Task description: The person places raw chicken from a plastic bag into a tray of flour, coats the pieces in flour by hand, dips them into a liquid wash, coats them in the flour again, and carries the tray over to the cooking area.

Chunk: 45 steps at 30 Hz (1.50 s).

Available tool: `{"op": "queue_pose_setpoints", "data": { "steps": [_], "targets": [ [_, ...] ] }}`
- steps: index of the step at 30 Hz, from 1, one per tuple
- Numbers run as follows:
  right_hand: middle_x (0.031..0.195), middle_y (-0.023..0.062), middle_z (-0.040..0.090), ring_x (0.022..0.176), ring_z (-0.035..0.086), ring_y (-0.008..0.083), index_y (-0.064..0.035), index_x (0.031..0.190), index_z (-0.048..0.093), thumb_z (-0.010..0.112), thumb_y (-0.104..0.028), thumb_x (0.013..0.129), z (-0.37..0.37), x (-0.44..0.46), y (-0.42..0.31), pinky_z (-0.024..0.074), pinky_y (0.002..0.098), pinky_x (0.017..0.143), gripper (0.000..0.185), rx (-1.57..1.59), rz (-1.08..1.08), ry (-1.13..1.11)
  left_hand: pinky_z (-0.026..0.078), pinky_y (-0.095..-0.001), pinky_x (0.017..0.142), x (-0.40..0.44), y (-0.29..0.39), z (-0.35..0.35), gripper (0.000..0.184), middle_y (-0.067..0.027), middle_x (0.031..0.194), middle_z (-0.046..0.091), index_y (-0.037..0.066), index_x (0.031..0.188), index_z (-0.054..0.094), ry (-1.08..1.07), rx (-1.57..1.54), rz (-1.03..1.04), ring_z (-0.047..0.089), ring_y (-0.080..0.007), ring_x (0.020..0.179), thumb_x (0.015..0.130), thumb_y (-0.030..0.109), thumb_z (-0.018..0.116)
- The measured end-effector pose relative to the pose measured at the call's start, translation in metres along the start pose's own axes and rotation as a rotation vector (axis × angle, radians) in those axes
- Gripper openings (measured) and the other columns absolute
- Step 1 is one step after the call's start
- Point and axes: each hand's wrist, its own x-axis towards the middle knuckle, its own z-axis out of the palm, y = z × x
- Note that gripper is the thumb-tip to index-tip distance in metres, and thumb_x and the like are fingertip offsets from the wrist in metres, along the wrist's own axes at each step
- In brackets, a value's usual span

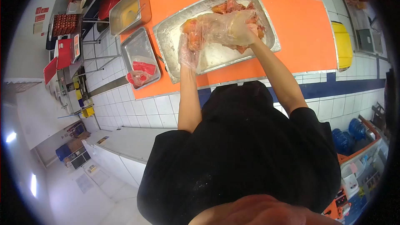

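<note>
Eggs: a red-brown stack (65,24) stands at 9 o'clock from the big tray, well apart.
Pan: metal, holding something yellow (130,13), between 9 and 10 o'clock.
Small tray: grey metal (136,46), at 8 o'clock; a red-and-clear bag (142,69) lies in its near end.
Left hand: in clear plastic (188,55), at 8 o'clock within the big tray, fingers curled round the near end of the meat.
Meat: an orange-red piece (191,34) over the big tray's 9 o'clock side; more pieces (231,6) lie from 1 to 4 o'clock.
Plastic: a clear sheet or sleeve (213,26) stretches between both hands.
Big tray: metal (269,33), dusted white, on the orange table (306,37).
Right hand: plastic-covered (243,29), at 3 o'clock, among the pieces; fingers obscured, so its grip cannot be told.
Bin: yellow (343,46), at 3 o'clock, beyond the table.
Jugs: blue (343,141), at 4 o'clock.
</note>
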Motion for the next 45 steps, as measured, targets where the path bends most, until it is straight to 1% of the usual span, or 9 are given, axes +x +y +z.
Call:
{"op": "queue_pose_setpoints", "data": {
  "steps": [4,19,22,25,28,33,35,38,45],
  "targets": [
    [0.114,0.0147,0.069,0.102,0.067,0.0274,-0.0036,0.123,0.066,0.066,-0.020,0.090,-0.008,0.003,-0.002,0.0551,0.0418,0.087,0.037,0.091,-0.006,0.034,0.053,-0.0229,0.068,0.020,-0.016,-0.021,0.040,-0.0020,0.099,0.065,0.007,0.139,0.056,-0.128,0.018,-0.090,0.058,-0.0075,0.076,0.110,0.035,0.049],
    [0.122,0.0111,0.066,0.110,0.064,0.0203,-0.0054,0.126,0.065,0.066,-0.014,0.092,-0.056,-0.030,-0.033,0.0544,0.0393,0.094,0.035,0.034,-0.027,0.060,0.045,-0.0164,0.048,0.050,-0.021,-0.001,0.039,-0.0003,0.084,0.065,0.009,0.124,0.061,0.198,-0.158,0.032,0.050,-0.0026,0.057,0.112,0.039,0.040],
    [0.124,0.0104,0.066,0.112,0.063,0.0189,-0.0058,0.127,0.065,0.066,-0.013,0.093,-0.067,-0.034,-0.043,0.0543,0.0388,0.095,0.035,-0.046,-0.035,0.060,0.048,-0.0173,0.050,0.050,-0.029,0.017,0.037,-0.0016,0.087,0.066,0.009,0.125,0.060,0.192,-0.039,0.164,0.052,-0.0044,0.058,0.111,0.038,0.042],
    [0.125,0.0097,0.065,0.113,0.063,0.0175,-0.0062,0.127,0.065,0.066,-0.012,0.093,-0.077,-0.037,-0.055,0.0541,0.0383,0.096,0.035,-0.205,-0.048,0.098,0.051,-0.0261,0.056,0.060,-0.021,0.014,0.036,-0.0084,0.110,0.069,0.015,0.129,0.057,0.331,-0.058,0.229,0.056,-0.0132,0.068,0.113,0.039,0.036],
    [0.117,0.0085,0.068,0.109,0.064,0.0167,-0.0046,0.124,0.066,0.066,-0.011,0.094,-0.082,-0.039,-0.060,0.0542,0.0354,0.093,0.031,-0.387,-0.060,0.297,0.052,-0.0239,0.055,0.078,-0.004,-0.020,0.036,-0.0071,0.106,0.071,0.013,0.124,0.060,0.277,-0.209,0.197,0.057,-0.0121,0.067,0.113,0.037,0.036],
    [0.127,0.0072,0.068,0.117,0.063,0.0179,-0.0032,0.135,0.063,0.068,-0.016,0.097,-0.068,-0.022,-0.067,0.0508,0.0329,0.101,0.040,-0.684,-0.122,0.133,0.051,-0.0202,0.054,0.121,-0.019,-0.082,0.039,-0.0045,0.102,0.073,0.010,0.116,0.066,-0.074,-0.268,0.120,0.059,-0.0110,0.066,0.111,0.034,0.036],
    [0.123,0.0075,0.068,0.115,0.063,0.0177,-0.0030,0.132,0.064,0.068,-0.016,0.097,-0.044,-0.013,-0.079,0.0499,0.0334,0.101,0.038,-0.678,-0.226,0.150,0.054,-0.0230,0.059,0.102,-0.022,-0.037,0.038,-0.0053,0.103,0.073,0.010,0.119,0.065,0.166,-0.128,0.133,0.065,-0.0127,0.074,0.111,0.035,0.038],
    [0.101,0.0065,0.070,0.099,0.065,0.0179,-0.0014,0.116,0.073,0.067,-0.013,0.096,0.000,-0.016,-0.090,0.0536,0.0337,0.085,0.024,-0.622,-0.387,0.157,0.058,-0.0295,0.071,0.096,-0.041,-0.007,0.039,-0.0079,0.111,0.072,0.009,0.124,0.065,0.202,-0.104,0.158,0.070,-0.0181,0.088,0.109,0.037,0.042],
    [0.113,0.0077,0.069,0.102,0.065,0.0190,-0.0026,0.126,0.066,0.070,-0.020,0.095,-0.013,-0.001,-0.104,0.0548,0.0366,0.089,0.035,-0.591,-0.184,0.112,0.058,-0.0356,0.084,0.075,-0.039,0.019,0.038,-0.0096,0.122,0.069,0.008,0.125,0.064,0.198,0.012,0.196,0.069,-0.0230,0.102,0.108,0.037,0.046]
  ]
}}
